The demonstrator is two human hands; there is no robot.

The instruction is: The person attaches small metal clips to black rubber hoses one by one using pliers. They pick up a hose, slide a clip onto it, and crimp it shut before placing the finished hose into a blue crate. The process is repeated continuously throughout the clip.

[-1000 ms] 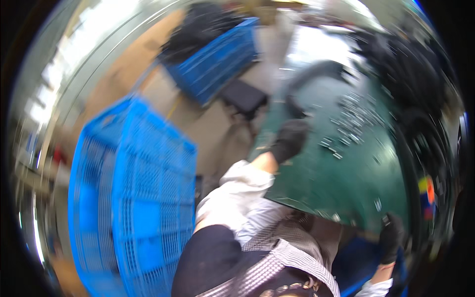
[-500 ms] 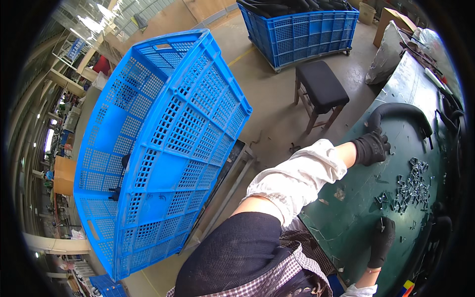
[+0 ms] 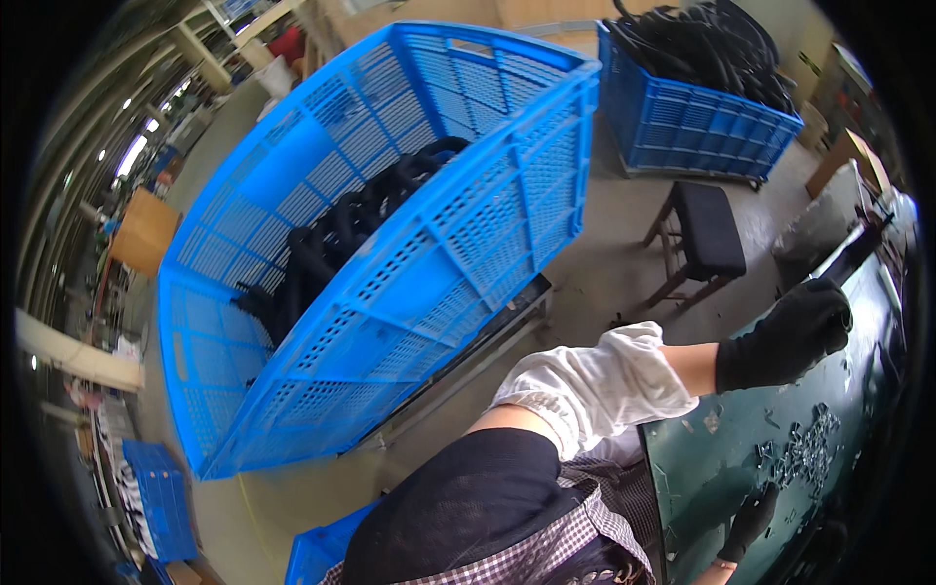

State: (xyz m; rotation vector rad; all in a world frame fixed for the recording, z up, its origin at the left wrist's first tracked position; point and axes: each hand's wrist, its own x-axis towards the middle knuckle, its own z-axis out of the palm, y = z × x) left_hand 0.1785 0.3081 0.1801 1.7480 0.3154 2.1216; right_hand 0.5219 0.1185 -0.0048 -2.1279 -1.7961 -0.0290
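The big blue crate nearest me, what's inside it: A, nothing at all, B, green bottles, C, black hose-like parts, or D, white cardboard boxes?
C: dark, curved hose-like parts lie piled against the inner wall of the big blue crate, showing through its open top.
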